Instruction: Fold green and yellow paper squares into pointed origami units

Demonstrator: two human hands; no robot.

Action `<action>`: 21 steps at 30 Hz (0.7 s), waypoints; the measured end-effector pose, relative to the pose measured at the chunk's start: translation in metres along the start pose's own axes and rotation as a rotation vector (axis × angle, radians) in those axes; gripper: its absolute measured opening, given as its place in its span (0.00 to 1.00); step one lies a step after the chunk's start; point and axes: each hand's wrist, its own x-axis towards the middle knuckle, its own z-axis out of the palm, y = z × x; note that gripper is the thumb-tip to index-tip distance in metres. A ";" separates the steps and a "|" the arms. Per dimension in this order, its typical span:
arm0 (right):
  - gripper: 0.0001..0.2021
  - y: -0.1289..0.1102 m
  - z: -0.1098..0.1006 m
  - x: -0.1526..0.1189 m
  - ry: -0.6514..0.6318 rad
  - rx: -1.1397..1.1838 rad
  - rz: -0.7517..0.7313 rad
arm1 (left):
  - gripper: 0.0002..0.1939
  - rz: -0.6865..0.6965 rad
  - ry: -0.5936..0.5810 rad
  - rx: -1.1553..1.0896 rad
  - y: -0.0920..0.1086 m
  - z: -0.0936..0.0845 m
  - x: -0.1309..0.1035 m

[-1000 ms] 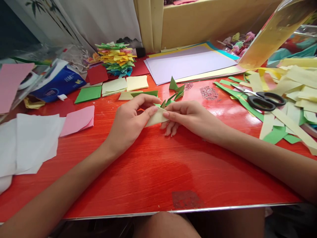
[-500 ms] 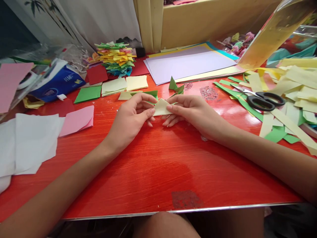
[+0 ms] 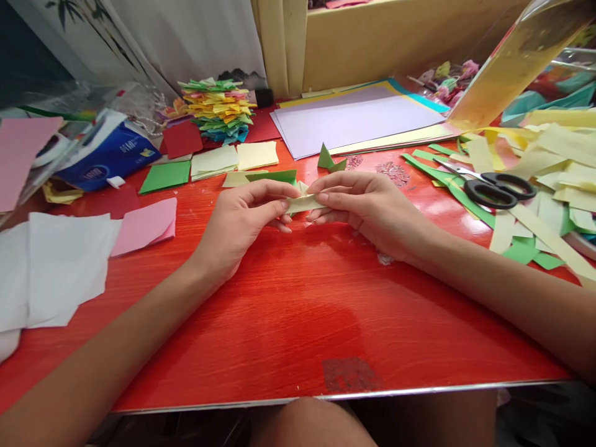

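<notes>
A small piece of pale yellow folded paper is pinched between both hands above the red table. My left hand grips its left end between thumb and forefinger. At the other end, my right hand presses it with thumb and fingertips. The fingers cover part of the paper's far side. Just beyond my left fingers lies a folded green paper. Another folded green piece with upright points stands behind my right hand.
Black-handled scissors lie among paper strips at the right. Pink paper squares and white sheets are at the left. Behind stand a stack of folded paper pieces, lilac sheets and a tilted bottle.
The pale yellow paper has turned in my fingers: its pointed face stood toward me before, and now a narrow folded edge shows. Both hands stay in nearly the same place.
</notes>
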 end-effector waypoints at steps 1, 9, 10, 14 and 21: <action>0.04 0.000 0.000 0.000 -0.006 0.019 0.015 | 0.07 0.000 0.008 0.004 0.000 0.000 0.000; 0.03 -0.002 0.001 0.000 -0.017 0.023 0.011 | 0.07 -0.014 0.012 -0.006 0.001 0.001 -0.001; 0.03 -0.002 0.001 0.000 -0.013 0.011 0.011 | 0.07 -0.019 0.009 -0.006 0.002 0.001 -0.001; 0.04 -0.001 0.001 0.000 -0.011 -0.016 -0.003 | 0.06 -0.027 -0.009 -0.010 0.003 0.002 -0.001; 0.04 -0.003 0.001 -0.002 -0.014 -0.085 -0.032 | 0.04 -0.024 -0.039 0.027 0.002 0.003 -0.002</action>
